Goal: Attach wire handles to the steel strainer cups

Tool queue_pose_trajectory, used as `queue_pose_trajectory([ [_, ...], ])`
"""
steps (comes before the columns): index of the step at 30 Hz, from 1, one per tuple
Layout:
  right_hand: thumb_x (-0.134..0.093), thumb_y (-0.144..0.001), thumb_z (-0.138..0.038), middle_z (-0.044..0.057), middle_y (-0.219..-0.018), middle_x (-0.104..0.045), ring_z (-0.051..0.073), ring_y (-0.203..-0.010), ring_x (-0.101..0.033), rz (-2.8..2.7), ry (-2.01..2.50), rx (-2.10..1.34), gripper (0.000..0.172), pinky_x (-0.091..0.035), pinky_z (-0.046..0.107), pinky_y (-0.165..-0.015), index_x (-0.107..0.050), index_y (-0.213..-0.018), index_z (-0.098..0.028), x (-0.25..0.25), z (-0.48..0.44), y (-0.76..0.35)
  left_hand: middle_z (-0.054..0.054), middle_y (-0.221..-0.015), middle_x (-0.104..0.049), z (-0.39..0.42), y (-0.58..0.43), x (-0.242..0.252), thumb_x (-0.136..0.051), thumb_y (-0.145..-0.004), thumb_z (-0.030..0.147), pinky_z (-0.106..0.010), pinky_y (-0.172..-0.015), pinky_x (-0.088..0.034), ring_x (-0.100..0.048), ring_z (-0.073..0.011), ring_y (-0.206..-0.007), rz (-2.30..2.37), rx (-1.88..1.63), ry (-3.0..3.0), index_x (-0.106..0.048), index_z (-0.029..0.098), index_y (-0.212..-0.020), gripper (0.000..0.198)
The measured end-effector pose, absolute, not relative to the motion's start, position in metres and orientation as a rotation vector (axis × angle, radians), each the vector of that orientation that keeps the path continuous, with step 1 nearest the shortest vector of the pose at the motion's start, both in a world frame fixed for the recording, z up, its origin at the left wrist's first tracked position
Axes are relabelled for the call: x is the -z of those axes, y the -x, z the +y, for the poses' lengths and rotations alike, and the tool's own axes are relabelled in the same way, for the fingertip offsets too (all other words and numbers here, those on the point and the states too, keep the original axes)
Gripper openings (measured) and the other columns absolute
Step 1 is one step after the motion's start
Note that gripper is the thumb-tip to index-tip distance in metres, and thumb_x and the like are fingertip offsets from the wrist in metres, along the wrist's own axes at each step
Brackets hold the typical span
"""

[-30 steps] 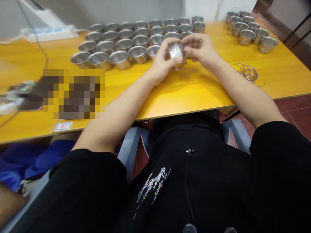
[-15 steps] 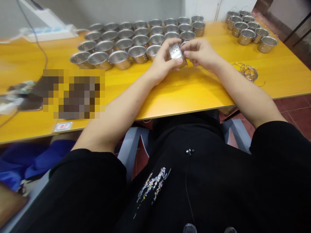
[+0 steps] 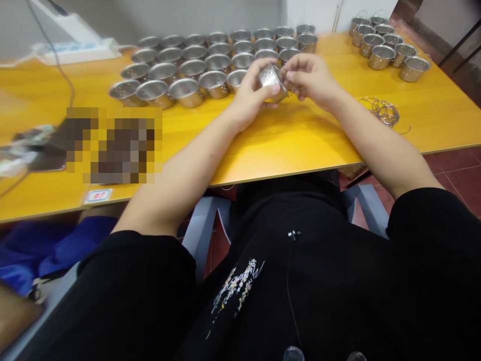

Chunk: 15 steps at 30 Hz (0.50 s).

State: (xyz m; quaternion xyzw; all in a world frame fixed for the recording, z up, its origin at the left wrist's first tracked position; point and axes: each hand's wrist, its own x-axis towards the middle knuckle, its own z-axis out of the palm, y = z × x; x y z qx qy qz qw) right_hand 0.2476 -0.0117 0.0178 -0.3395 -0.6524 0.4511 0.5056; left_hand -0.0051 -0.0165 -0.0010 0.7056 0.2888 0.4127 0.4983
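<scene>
Above the table's middle, a small perforated metal cup [image 3: 269, 76] is tilted on its side, its mouth toward the right. My left hand [image 3: 250, 98] is wrapped round it, with the thumb along its wall. Right at the cup's rim, my right hand [image 3: 310, 77] has its thumb and fingers pinched together; what is between the fingertips is too small to make out. A loose tangle of thin wire pieces [image 3: 383, 111] lies on the table beyond my right forearm.
Rows of similar perforated cups [image 3: 186, 93] stand behind my hands and to the left. Several cups, some with wire handles [image 3: 413, 69], are grouped at the far right. A power strip [image 3: 78, 52] lies at the back left of the yellow table [image 3: 285, 150]. A blurred-out patch covers things at left.
My right hand has shifted slightly at the rim, its fingers curling more. The cup has turned a little in my left hand.
</scene>
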Motion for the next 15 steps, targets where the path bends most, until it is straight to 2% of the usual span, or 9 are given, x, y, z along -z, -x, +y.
queue_pose_trajectory([
  [4, -0.058, -0.119, 0.011, -0.003, -0.083, -0.084, 0.010, -0.055, -0.055, -1.569, 0.823, -1.096, 0.034, -0.048, 0.017, -0.045, -0.070, -0.107, -0.018, -0.020, -0.011, -0.248, 0.003, -0.171, -0.079, -0.013, 0.008, 0.003, -0.108, -0.084, 0.071, -0.051, -0.107, -0.078, -0.071, -0.0421, -0.159, 0.636, -1.010, -1.625, -0.076, 0.050, -0.159, 0.084],
  [7, -0.066, -0.119, 0.006, -0.003, -0.084, -0.084, 0.011, -0.056, -0.058, -1.590, 0.796, -1.093, 0.028, -0.051, 0.018, -0.047, -0.070, -0.108, -0.020, -0.018, -0.009, -0.250, 0.004, -0.173, -0.079, -0.012, 0.008, 0.002, -0.105, -0.079, 0.067, -0.059, -0.103, -0.080, -0.075, -0.0477, -0.160, 0.684, -0.994, -1.604, -0.079, 0.055, -0.151, 0.077],
  [9, -0.073, -0.120, -0.002, -0.003, -0.086, -0.084, 0.011, -0.059, -0.060, -1.611, 0.771, -1.082, 0.021, -0.054, 0.017, -0.049, -0.072, -0.109, -0.020, -0.015, -0.009, -0.251, 0.004, -0.170, -0.082, -0.014, 0.007, 0.000, -0.103, -0.079, 0.072, -0.065, -0.106, -0.079, -0.074, -0.0499, -0.161, 0.740, -0.974, -1.611, -0.078, 0.059, -0.157, 0.082],
  [11, -0.079, -0.120, -0.008, -0.003, -0.085, -0.083, 0.011, -0.058, -0.060, -1.636, 0.757, -1.071, 0.017, -0.055, 0.018, -0.050, -0.072, -0.110, -0.021, -0.013, -0.008, -0.251, 0.004, -0.165, -0.085, -0.017, 0.006, -0.003, -0.098, -0.083, 0.078, -0.071, -0.114, -0.076, -0.072, -0.0485, -0.161, 0.749, -0.941, -1.639, -0.074, 0.061, -0.167, 0.089],
  [13, -0.082, -0.118, -0.012, -0.004, -0.081, -0.080, 0.012, -0.056, -0.058, -1.656, 0.752, -1.042, 0.018, -0.055, 0.019, -0.049, -0.072, -0.107, -0.023, -0.012, -0.008, -0.250, 0.005, -0.160, -0.086, -0.022, 0.006, -0.006, -0.090, -0.089, 0.084, -0.073, -0.121, -0.073, -0.071, -0.0461, -0.162, 0.731, -0.902, -1.695, -0.069, 0.061, -0.175, 0.091],
  [15, -0.085, -0.115, -0.011, -0.005, -0.076, -0.077, 0.014, -0.055, -0.058, -1.665, 0.750, -0.991, 0.021, -0.054, 0.020, -0.048, -0.073, -0.105, -0.025, -0.014, -0.008, -0.249, 0.005, -0.158, -0.087, -0.026, 0.007, -0.008, -0.083, -0.092, 0.088, -0.071, -0.120, -0.074, -0.069, -0.0459, -0.166, 0.708, -0.839, -1.772, -0.068, 0.063, -0.175, 0.088],
])
